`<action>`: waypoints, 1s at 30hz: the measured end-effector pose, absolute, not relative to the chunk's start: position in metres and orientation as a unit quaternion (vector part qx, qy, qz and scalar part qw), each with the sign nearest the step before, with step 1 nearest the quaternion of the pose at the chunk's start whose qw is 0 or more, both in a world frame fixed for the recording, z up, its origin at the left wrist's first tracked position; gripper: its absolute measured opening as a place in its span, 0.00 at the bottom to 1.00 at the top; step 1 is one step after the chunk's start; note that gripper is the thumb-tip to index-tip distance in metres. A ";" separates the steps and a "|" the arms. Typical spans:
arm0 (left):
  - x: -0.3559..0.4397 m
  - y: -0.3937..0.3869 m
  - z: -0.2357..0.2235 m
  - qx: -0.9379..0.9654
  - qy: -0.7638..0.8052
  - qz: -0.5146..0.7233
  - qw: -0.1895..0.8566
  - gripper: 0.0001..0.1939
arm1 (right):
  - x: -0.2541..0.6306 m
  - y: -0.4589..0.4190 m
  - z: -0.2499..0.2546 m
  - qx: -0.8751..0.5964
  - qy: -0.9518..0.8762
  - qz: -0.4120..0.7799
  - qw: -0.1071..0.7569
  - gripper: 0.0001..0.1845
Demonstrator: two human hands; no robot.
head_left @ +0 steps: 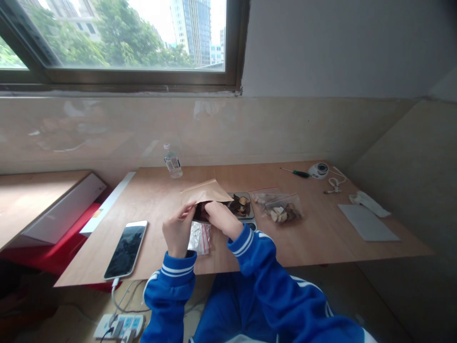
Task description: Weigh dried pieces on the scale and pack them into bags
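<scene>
Both hands hold a brown paper pouch [205,191] over the middle of the wooden table [321,238]. My left hand [177,229] grips its near left edge and my right hand [222,217] pinches its opening, where dark pieces show. Just behind the right hand a small scale [246,197] carries dark dried pieces [240,206]. A clear zip bag of dried slices [282,209] lies to the right of the scale. Under my hands lie empty clear zip bags with red strips [200,237].
A smartphone [126,249] lies at the near left with a cable running down to a power strip [119,327] on the floor. At the back stand a small bottle [173,162], a screwdriver [296,172] and a white round device [319,170]. White paper [367,221] lies right.
</scene>
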State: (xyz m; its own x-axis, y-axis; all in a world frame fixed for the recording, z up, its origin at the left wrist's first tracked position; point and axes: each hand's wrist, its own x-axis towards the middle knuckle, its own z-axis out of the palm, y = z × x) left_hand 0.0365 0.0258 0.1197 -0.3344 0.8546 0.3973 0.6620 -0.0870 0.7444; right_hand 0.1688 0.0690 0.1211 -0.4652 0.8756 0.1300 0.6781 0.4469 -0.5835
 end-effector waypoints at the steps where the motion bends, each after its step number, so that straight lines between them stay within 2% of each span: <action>1: 0.035 0.026 0.121 0.562 0.675 0.469 0.095 0.11 | 0.173 0.060 0.129 -0.465 -0.825 0.232 0.220 0.10; 7: 0.034 0.032 0.128 0.554 0.691 0.461 0.061 0.11 | 0.210 0.026 0.154 -0.398 -0.754 0.352 0.387 0.06; 12: 0.039 0.062 0.139 0.545 0.615 0.559 0.113 0.17 | 0.238 0.015 0.143 -0.374 -0.569 0.515 0.520 0.11; 14: 0.041 0.075 0.144 0.524 0.610 0.588 0.088 0.18 | 0.247 0.013 0.136 -0.360 -0.481 0.573 0.558 0.13; 18: 0.053 0.077 0.142 0.511 0.602 0.613 0.023 0.19 | 0.262 0.012 0.127 -0.352 -0.372 0.622 0.593 0.15; 22: 0.076 0.051 0.114 0.539 0.577 0.613 0.040 0.15 | 0.271 0.013 0.117 -0.363 -0.333 0.626 0.604 0.15; 26: 0.098 0.031 0.069 0.648 0.553 0.511 0.118 0.09 | 0.278 0.016 0.103 -0.392 -0.310 0.612 0.614 0.15; 30: 0.108 0.033 0.032 0.714 0.556 0.406 0.128 0.15 | 0.286 0.019 0.086 -0.460 -0.328 0.544 0.620 0.18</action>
